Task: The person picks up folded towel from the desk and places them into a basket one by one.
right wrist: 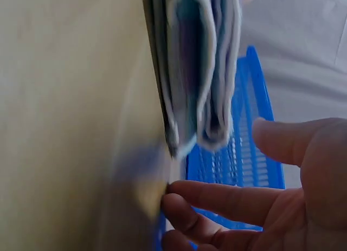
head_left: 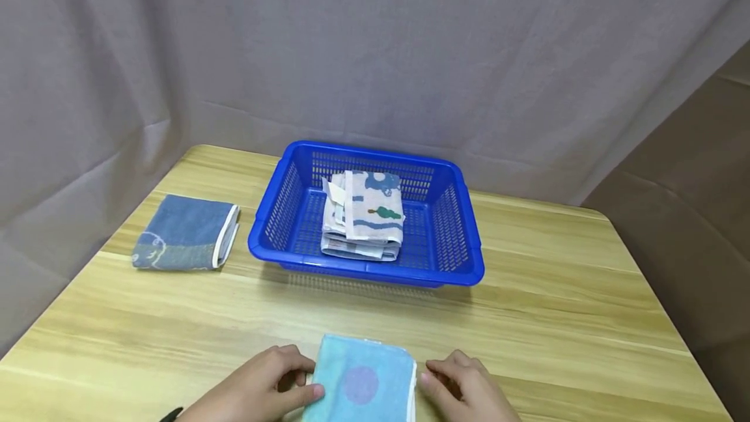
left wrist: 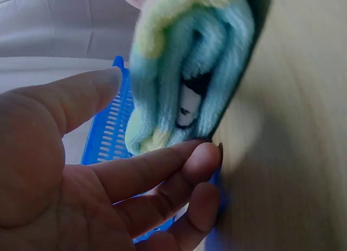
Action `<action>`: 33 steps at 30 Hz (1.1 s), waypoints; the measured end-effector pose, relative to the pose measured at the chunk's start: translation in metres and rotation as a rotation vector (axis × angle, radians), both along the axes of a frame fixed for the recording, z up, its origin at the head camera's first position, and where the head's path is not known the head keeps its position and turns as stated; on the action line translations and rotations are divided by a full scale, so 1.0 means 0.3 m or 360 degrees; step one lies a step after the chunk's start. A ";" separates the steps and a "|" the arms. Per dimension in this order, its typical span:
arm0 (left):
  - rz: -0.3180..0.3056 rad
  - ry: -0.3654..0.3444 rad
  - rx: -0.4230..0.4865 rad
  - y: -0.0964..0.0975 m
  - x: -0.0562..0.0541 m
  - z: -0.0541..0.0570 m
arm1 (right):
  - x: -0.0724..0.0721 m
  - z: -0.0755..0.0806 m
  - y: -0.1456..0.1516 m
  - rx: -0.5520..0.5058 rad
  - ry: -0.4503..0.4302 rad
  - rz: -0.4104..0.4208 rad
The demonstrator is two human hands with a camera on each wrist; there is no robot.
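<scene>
A folded light-blue towel (head_left: pixel 381 370) with a purple dot lies on the table at the near edge of the head view. Its folded layers show side-on in both wrist views. My left hand (head_left: pixel 266 383) is at the towel's left edge, thumb tip overlapping the top in the head view. In the left wrist view the index finger (left wrist: pixel 157 167) reaches the towel's corner, while the thumb (left wrist: pixel 89 96) stands apart from the cloth. Beside the towel's right white hem is my right hand (head_left: pixel 465 386), fingers loosely bent, thumb and index spread with nothing between them.
Behind the towel stands a blue plastic basket (head_left: pixel 381 272) holding folded white patterned towels (head_left: pixel 375 213). A folded dark-blue towel (head_left: pixel 184 233) lies left of it on the wooden table (head_left: pixel 556 292). A grey curtain (head_left: pixel 375 51) hangs along the table's far edge.
</scene>
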State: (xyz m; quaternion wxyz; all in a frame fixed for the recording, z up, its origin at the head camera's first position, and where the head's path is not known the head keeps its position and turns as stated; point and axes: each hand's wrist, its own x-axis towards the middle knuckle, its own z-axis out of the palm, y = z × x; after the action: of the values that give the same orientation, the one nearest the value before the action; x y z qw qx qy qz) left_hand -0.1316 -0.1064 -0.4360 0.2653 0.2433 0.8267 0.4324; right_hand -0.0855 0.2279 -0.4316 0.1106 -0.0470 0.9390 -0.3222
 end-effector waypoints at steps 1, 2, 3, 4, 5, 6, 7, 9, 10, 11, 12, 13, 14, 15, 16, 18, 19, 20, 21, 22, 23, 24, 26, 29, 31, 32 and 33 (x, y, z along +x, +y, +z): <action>-0.0017 -0.0023 0.0021 -0.001 0.001 -0.001 | 0.000 -0.008 -0.004 -0.0030 -0.0032 0.0036; -0.0031 -0.0025 0.0037 -0.001 0.001 -0.002 | 0.001 -0.016 -0.008 -0.0059 -0.0054 0.0066; -0.0042 -0.0021 0.0059 -0.003 0.001 -0.003 | 0.000 -0.022 -0.013 -0.0096 -0.0074 0.0090; -0.0051 -0.0015 0.0082 -0.004 0.001 -0.005 | 0.000 -0.028 -0.016 -0.0135 -0.0078 0.0114; -0.0064 -0.0005 0.0108 -0.006 0.000 -0.007 | 0.000 -0.033 -0.020 -0.0173 -0.0063 0.0139; -0.0065 -0.0026 0.0127 -0.007 0.000 -0.008 | 0.000 -0.037 -0.024 -0.0200 -0.0035 0.0160; -0.0066 -0.0036 0.0144 -0.009 -0.002 -0.010 | 0.000 -0.041 -0.027 -0.0228 -0.0021 0.0169; -0.0051 -0.0085 0.0167 -0.010 -0.003 -0.012 | 0.000 -0.049 -0.033 -0.0251 0.0065 0.0181; -0.0043 -0.0108 0.0173 -0.010 -0.003 -0.013 | 0.000 -0.051 -0.035 -0.0251 0.0099 0.0184; -0.0034 -0.0126 0.0175 -0.010 -0.003 -0.014 | -0.002 -0.053 -0.038 -0.0253 0.0097 0.0177; -0.0020 -0.0133 0.0172 -0.009 -0.001 -0.014 | -0.003 -0.056 -0.039 -0.0255 0.0087 0.0171; -0.0009 -0.0126 0.0170 -0.008 -0.001 -0.015 | -0.004 -0.058 -0.041 -0.0258 0.0059 0.0161; 0.0002 -0.0111 0.0162 -0.006 0.000 -0.014 | -0.006 -0.060 -0.043 -0.0262 0.0030 0.0146; 0.0013 -0.0096 0.0156 -0.003 0.001 -0.014 | -0.006 -0.061 -0.045 -0.0269 -0.0003 0.0134; 0.0023 -0.0092 0.0150 -0.001 0.002 -0.014 | -0.007 -0.063 -0.047 -0.0276 -0.0034 0.0122; 0.0036 -0.0055 0.0134 0.004 0.004 -0.013 | -0.004 -0.069 -0.052 -0.0277 -0.0027 0.0117; 0.0041 -0.0048 0.0126 0.006 0.004 -0.012 | -0.002 -0.070 -0.055 -0.0271 -0.0022 0.0108; 0.0042 -0.0028 0.0117 0.009 0.005 -0.012 | 0.000 -0.071 -0.058 -0.0263 0.0000 0.0108; 0.0039 -0.0023 0.0115 0.011 0.006 -0.012 | 0.003 -0.073 -0.060 -0.0254 0.0029 0.0117; 0.0030 -0.0005 0.0112 0.012 0.007 -0.012 | 0.004 -0.072 -0.064 -0.0247 0.0038 0.0117; 0.0022 0.0009 0.0109 0.014 0.007 -0.012 | 0.004 -0.071 -0.066 -0.0245 0.0037 0.0119; 0.0016 0.0011 0.0106 0.016 0.007 -0.012 | 0.003 -0.070 -0.068 -0.0246 0.0027 0.0123; 0.0001 0.0008 0.0105 0.020 0.007 -0.011 | 0.000 -0.064 -0.070 -0.0257 -0.0012 0.0144; -0.0014 0.0019 0.0105 0.025 0.007 -0.010 | -0.009 -0.054 -0.068 -0.0324 -0.0128 0.0172; -0.0019 0.0034 0.0110 0.026 0.008 -0.008 | -0.013 -0.048 -0.066 -0.0418 -0.0231 0.0179; -0.0022 0.0030 0.0116 0.027 0.008 -0.007 | -0.014 -0.045 -0.064 -0.0497 -0.0280 0.0183; -0.0029 0.0037 0.0130 0.028 0.007 -0.006 | -0.014 -0.043 -0.062 -0.0586 -0.0314 0.0190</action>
State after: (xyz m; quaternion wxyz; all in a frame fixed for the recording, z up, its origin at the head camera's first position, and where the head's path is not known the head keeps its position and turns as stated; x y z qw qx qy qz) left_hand -0.1295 -0.0981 -0.4376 0.2496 0.2665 0.8091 0.4604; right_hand -0.0898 0.2092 -0.4445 0.2104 -0.0901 0.8445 -0.4842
